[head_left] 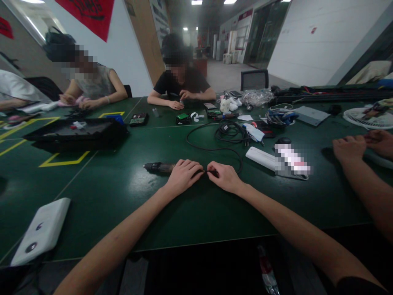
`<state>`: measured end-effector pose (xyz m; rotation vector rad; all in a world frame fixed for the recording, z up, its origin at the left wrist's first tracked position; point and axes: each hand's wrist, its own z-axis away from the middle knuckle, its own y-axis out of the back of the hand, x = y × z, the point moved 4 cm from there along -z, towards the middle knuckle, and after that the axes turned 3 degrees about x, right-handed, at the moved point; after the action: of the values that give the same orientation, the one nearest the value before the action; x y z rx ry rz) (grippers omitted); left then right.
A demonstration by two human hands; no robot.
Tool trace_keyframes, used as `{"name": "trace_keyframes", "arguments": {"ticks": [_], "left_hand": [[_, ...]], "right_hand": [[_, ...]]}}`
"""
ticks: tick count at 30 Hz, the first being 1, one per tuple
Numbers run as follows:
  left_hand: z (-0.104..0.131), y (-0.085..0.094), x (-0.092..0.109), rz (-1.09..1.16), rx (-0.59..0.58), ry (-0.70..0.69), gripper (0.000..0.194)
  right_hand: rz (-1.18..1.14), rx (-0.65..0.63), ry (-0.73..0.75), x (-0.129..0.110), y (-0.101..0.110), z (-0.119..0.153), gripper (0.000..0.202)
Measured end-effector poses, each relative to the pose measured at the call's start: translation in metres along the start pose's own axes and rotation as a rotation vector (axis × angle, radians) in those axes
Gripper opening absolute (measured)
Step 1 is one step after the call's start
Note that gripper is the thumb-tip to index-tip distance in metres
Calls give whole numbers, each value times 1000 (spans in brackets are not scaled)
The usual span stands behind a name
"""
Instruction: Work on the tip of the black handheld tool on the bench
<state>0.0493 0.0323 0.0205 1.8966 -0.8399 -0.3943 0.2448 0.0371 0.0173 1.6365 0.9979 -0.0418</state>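
Observation:
An electric screwdriver [158, 167] lies on the green table [196, 217], its tip pointing left. My left hand [185, 174] is closed over its rear part and hides that end. Just to the right, my right hand [225, 176] pinches the end of a black cable [241, 162]. My two hands almost meet, and a small dark piece shows between the fingertips. From behind my right hand the cable curves up to a loose coil on the table. Whether the cable end touches the screwdriver cannot be made out.
A black tray [76, 133] sits at left, with a white device [41, 229] nearer the edge. White power bank [260, 158], tangled wires [279, 116] and a grey tablet [311, 115] lie right. Another person's hands [350, 147] rest at far right; people sit opposite.

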Motion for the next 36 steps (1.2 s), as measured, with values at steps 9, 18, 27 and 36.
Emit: {"name": "trace_keyframes", "arguments": {"ticks": [9,18,27,36], "left_hand": [[0,-1,0,-6,1,2,26],[0,-1,0,2,3,0,27],[0,-1,0,-2,6,5,25],[-1,1,2,9,-5,7,24]], "right_hand": [[1,5,5,0,0,0,8],[-3,5,0,-1,1,0,8],[7,3,-8,0,0,0,8],[-7,4,-2,-1,1,0,8]]}}
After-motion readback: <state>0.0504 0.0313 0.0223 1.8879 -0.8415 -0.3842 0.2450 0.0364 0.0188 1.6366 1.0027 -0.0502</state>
